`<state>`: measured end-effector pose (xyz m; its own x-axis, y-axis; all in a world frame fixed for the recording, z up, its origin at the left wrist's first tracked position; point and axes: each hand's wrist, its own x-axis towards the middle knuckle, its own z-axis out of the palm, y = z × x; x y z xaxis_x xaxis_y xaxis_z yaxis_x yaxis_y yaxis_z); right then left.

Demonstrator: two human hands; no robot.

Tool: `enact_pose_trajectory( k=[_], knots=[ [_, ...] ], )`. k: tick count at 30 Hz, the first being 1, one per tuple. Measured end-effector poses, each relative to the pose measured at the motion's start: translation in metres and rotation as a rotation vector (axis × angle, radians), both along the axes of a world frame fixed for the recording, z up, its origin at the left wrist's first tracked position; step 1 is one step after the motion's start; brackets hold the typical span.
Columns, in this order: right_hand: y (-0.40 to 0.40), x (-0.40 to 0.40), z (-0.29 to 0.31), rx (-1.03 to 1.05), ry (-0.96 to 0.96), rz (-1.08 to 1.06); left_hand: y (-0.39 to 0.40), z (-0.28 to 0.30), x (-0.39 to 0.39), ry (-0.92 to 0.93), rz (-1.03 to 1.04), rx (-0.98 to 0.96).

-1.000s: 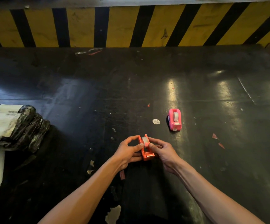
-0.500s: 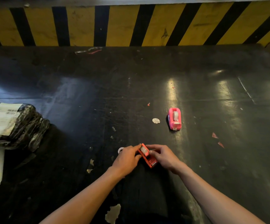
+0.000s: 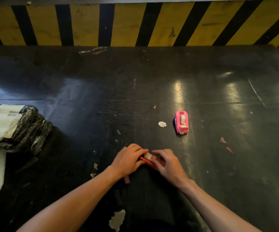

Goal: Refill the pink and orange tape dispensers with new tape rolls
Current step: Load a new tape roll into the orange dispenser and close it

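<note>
The orange tape dispenser [image 3: 149, 160] lies low on the dark table near its front middle, tilted, with a clear tape roll [image 3: 148, 156] showing in its top. My left hand [image 3: 127, 160] grips its left side and my right hand [image 3: 168, 162] covers its right end; most of the body is hidden under my fingers. The pink tape dispenser [image 3: 181, 122] stands alone farther back and to the right, with a tape roll seated in it, and neither hand touches it.
A black plastic-wrapped parcel [image 3: 13, 126] with a white shipping label sits at the left edge. A small round white sticker [image 3: 162, 124] lies left of the pink dispenser. Scraps of tape dot the table [image 3: 102, 97]. A yellow-and-black striped wall [image 3: 135, 24] bounds the far side.
Both hands have brought the orange dispenser down from a raised, upright hold to rest tilted on the table, a little nearer to me. The pink dispenser has not moved.
</note>
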<state>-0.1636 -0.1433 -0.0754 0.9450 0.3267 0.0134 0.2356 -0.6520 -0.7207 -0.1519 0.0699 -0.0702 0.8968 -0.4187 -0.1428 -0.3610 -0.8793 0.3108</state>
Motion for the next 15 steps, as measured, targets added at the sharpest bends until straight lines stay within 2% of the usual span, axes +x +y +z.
enact_pose_trajectory(
  k=[5,15],
  knots=[
    [-0.001,-0.002,-0.012,-0.092,-0.189,0.142,-0.001,-0.007,-0.007,-0.018,0.068,-0.076],
    [0.009,0.003,-0.008,-0.091,-0.299,0.132,-0.002,-0.005,-0.014,-0.046,0.124,-0.101]
  ],
)
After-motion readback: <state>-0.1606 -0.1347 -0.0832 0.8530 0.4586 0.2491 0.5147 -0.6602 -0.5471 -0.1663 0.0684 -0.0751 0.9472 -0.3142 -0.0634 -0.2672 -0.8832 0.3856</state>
